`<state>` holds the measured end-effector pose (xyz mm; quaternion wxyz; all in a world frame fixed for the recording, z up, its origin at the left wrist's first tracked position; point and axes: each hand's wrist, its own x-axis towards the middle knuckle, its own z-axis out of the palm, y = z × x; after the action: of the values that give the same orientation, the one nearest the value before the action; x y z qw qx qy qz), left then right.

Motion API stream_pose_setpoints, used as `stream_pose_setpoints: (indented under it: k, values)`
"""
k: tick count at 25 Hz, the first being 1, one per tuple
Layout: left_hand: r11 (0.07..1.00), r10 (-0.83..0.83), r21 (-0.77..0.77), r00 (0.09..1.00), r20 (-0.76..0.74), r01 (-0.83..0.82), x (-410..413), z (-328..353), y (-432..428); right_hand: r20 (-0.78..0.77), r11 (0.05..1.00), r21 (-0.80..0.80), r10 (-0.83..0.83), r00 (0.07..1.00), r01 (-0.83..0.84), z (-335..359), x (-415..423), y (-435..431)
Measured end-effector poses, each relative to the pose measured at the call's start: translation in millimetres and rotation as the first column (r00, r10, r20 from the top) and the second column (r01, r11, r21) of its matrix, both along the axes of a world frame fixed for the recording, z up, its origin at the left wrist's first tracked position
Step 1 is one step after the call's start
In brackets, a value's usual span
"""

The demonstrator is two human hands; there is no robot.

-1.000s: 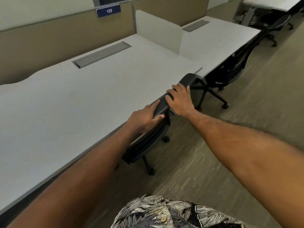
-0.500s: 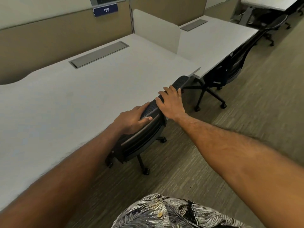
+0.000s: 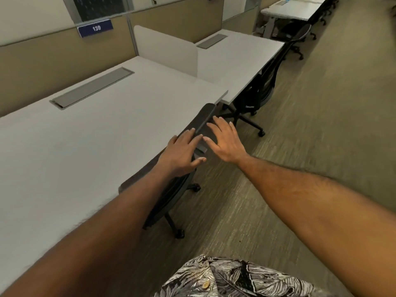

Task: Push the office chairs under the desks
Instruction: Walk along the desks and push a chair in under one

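A black mesh office chair (image 3: 171, 196) stands tucked against the front edge of the long white desk (image 3: 90, 142), its backrest top touching the desk edge. My left hand (image 3: 182, 155) lies flat on the backrest top with fingers spread. Just right of it, my right hand (image 3: 225, 142) hovers over the backrest with fingers apart, holding nothing. A second black chair (image 3: 261, 88) is tucked under the neighbouring white desk (image 3: 237, 58) further along.
A white divider panel (image 3: 167, 50) separates the two desks. Grey cable hatches (image 3: 92, 88) sit in the desktops. A beige partition carries a blue sign reading 139 (image 3: 95, 28). More desks and chairs (image 3: 300, 16) stand at the far right. Carpeted aisle (image 3: 321, 125) runs to my right.
Both hands have let go of the backrest top and opened, the right one lifting off. The chair has rolled in against the desk edge. The view has tilted up.
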<state>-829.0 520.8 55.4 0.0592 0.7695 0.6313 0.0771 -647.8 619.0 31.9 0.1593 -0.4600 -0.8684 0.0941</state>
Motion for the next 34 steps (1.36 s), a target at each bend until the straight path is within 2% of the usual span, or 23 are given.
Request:
stream_pose_setpoints:
  k: [5,12,17,25,34]
  values:
    - [0.989,-0.123,0.057,0.977,-0.176,0.135,53,-28,49,0.059,0.956,-0.025,-0.292,0.955,0.293,-2,86,6]
    - [0.981,-0.174,-0.12,0.964,-0.202,0.152,110,-87,100,0.115,0.869,-0.123,-0.466,0.877,0.478,-39,199,2]
    - [0.967,-0.177,-0.225,0.957,-0.232,0.124,164,-111,160,0.169,0.834,-0.219,-0.478,0.862,0.506,-75,276,31]
    - [0.972,-0.143,-0.203,0.985,-0.099,0.121,308,-104,261,0.193,0.83,-0.264,-0.454,0.87,0.491,-68,393,128]
    - [0.951,-0.231,-0.24,0.963,-0.143,0.192,403,-115,398,0.221,0.796,-0.3,-0.479,0.85,0.526,-91,474,257]
